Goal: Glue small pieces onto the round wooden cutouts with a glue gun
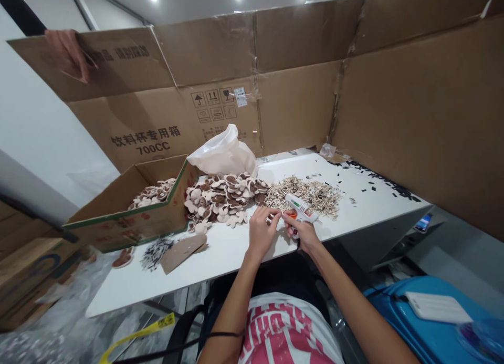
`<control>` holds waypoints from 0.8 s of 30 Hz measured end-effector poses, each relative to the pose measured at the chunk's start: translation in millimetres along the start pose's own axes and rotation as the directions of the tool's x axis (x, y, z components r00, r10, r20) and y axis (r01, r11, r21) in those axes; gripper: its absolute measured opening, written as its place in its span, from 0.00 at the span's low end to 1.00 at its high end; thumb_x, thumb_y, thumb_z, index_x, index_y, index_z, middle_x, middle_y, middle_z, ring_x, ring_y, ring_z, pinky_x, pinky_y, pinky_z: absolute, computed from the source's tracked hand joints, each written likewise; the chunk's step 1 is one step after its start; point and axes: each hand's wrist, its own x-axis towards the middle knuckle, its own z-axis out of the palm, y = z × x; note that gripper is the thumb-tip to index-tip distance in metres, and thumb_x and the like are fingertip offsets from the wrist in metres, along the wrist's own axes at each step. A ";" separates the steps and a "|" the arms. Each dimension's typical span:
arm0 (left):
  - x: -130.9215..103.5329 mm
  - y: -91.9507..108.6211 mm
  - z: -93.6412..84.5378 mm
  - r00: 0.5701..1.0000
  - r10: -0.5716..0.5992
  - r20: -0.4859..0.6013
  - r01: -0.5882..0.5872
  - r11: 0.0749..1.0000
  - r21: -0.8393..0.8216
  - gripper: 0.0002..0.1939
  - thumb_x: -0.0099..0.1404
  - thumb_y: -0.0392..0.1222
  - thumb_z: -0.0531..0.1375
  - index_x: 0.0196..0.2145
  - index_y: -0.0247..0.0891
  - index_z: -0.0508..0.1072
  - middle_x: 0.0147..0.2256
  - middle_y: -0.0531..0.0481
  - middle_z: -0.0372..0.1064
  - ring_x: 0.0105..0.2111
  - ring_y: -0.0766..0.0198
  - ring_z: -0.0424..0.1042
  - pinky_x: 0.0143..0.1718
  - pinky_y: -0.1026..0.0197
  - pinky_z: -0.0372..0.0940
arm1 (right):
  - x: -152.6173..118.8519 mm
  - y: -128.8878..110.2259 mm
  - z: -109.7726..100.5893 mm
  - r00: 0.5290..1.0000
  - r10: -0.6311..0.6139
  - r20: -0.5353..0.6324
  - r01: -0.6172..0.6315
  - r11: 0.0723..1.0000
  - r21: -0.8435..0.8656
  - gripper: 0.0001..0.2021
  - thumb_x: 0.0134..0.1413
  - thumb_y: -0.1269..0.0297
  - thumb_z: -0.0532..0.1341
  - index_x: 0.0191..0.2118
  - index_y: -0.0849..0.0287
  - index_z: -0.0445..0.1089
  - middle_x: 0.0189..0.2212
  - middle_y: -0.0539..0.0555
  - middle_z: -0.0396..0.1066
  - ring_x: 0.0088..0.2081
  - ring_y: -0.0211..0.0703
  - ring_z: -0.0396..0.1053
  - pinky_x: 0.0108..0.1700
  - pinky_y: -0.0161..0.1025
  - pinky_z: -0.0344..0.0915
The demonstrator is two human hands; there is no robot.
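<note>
Both hands are worked close in at the near edge of the white table [370,211]. Right hand [305,235] is closed round the handle of a white glue gun [302,209], orange trigger by its fingers. Nozzle points up and away from the wearer, over the pile of thin beige strips [326,196]; reads as keeping the hot end off the skin. Left hand [260,235]: thumb and index pinched closed, right up by the right fingertips, probably for fine control. Whatever sits between them is too small to make out.

Layout looks reach-driven. Brown-and-pale soft cutouts [224,196] are heaped just beyond the left hand, strips just beyond the gun, the two piles meeting. More cutouts sit in the open carton [149,227] further left, walls presumably stopping spread. White plastic bag [226,154] slumps behind the heap. Flat brown cardboard scrap [181,252] lies beside a tangle of black-and-white bits [155,252] near the front edge. Black bits [394,188] are scattered at the far right, along the tall cardboard wall [299,101], which likely screens the table. Another person's hand [69,54] hangs over its top left edge, fingers down; can't tell if it grips.
</note>
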 end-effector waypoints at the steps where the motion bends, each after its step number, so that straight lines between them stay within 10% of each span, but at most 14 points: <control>1: -0.6 -0.1 -0.7 1.000 0.010 0.013 -0.010 1.000 0.016 0.07 0.73 0.43 0.61 0.38 0.45 0.80 0.36 0.47 0.79 0.39 0.53 0.72 0.41 0.54 0.64 | 0.3 0.5 -0.7 1.000 -0.005 0.005 0.005 1.000 -0.005 0.25 0.48 0.44 0.78 0.37 0.60 0.75 0.22 0.49 0.67 0.17 0.35 0.59 0.17 0.29 0.57; 24: -7.0 -1.5 -4.9 0.987 0.140 0.077 -0.157 0.944 0.291 0.04 0.74 0.36 0.59 0.39 0.41 0.73 0.38 0.47 0.76 0.42 0.54 0.71 0.45 0.52 0.63 | 0.2 3.3 -4.1 0.998 0.035 0.058 -0.035 0.999 -0.002 0.25 0.48 0.46 0.80 0.38 0.59 0.74 0.22 0.49 0.68 0.18 0.35 0.60 0.19 0.29 0.59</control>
